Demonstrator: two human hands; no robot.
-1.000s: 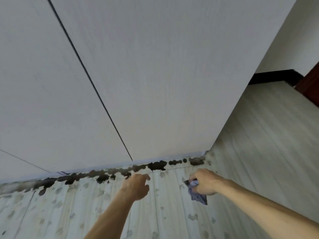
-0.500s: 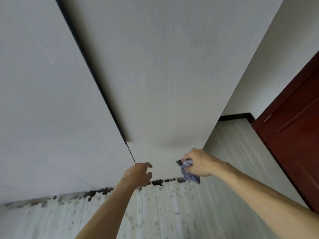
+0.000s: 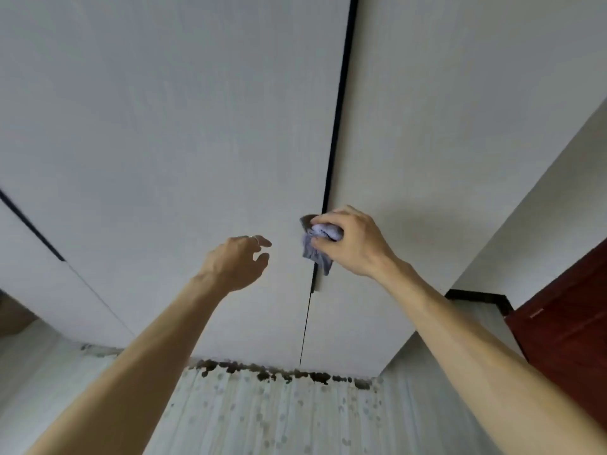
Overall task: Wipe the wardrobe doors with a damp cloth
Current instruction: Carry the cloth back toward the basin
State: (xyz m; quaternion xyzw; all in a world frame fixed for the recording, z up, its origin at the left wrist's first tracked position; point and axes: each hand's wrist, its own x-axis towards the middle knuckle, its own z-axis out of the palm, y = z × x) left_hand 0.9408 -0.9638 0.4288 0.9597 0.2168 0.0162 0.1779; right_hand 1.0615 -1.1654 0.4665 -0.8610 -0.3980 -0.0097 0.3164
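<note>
Both hands have gone up from low by the floor [image 3: 262, 418] and are now higher on the doors [image 3: 164, 142]. The right hand [image 3: 353, 244] has gone to the dark gap [image 3: 338, 110] between two doors. Its fingers are curled tight round the cloth [image 3: 317, 249]. The cloth is blue-grey and bunched up, with one end hanging down over the gap. It sits against the door, right at the gap. The left hand [image 3: 235, 262] is just left of the cloth and holds nothing. Its fingers are loose and bent a little, with a ring [image 3: 253, 238] on one. I cannot tell if it touches the door. Dark spots [image 3: 295, 376] run along the floor under the doors. A red door [image 3: 565, 323] is far right.
</note>
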